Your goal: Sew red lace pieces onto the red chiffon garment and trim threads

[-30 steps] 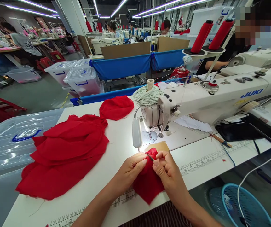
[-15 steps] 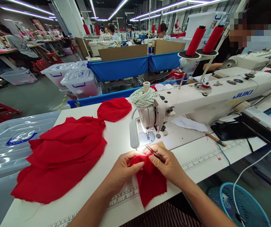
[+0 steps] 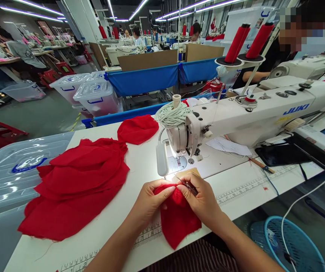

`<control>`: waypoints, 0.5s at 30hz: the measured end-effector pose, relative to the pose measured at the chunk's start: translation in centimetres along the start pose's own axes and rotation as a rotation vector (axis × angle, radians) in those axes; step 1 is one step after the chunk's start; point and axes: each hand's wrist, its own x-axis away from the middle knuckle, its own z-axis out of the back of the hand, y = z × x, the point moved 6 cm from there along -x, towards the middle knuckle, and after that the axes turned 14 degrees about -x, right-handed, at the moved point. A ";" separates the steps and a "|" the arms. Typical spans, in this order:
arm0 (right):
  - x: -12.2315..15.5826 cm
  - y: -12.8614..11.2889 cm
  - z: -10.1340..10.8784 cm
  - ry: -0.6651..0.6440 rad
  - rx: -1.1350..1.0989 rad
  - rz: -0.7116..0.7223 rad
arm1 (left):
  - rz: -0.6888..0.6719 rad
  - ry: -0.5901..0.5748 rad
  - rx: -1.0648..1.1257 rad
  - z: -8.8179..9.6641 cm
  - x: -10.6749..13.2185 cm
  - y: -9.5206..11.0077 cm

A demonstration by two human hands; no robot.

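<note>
A small red fabric piece [image 3: 178,221] hangs over the front edge of the white sewing table [image 3: 114,226]. My left hand [image 3: 149,202] pinches its upper left edge, fingers closed. My right hand [image 3: 200,200] grips the upper right edge and also holds thin metal tweezers [image 3: 186,185], whose tip points left at the fabric's top. Both hands sit just in front of the white JUKI sewing machine [image 3: 250,113] and its lit needle area [image 3: 179,160].
A pile of red fabric pieces [image 3: 77,185] lies to the left, a smaller red piece [image 3: 136,128] behind it. Clear plastic bin lids [image 3: 15,170] at far left. Two red thread cones [image 3: 247,37] stand on the machine. A blue basket [image 3: 287,241] sits low right. Other workers sit behind.
Both hands slid slightly down and left along the small red piece. The tweezers shifted from between both thumbs into my right hand's grip, and the fabric's top edge got bunched.
</note>
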 end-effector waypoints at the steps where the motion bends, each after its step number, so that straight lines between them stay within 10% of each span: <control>1: 0.0 0.0 0.1 0.013 0.018 0.018 | -0.010 -0.002 0.008 0.0 0.0 0.0; 15: 3.0 -0.1 -0.7 -0.140 0.011 -0.062 | 0.078 0.034 0.092 0.3 -0.3 -1.2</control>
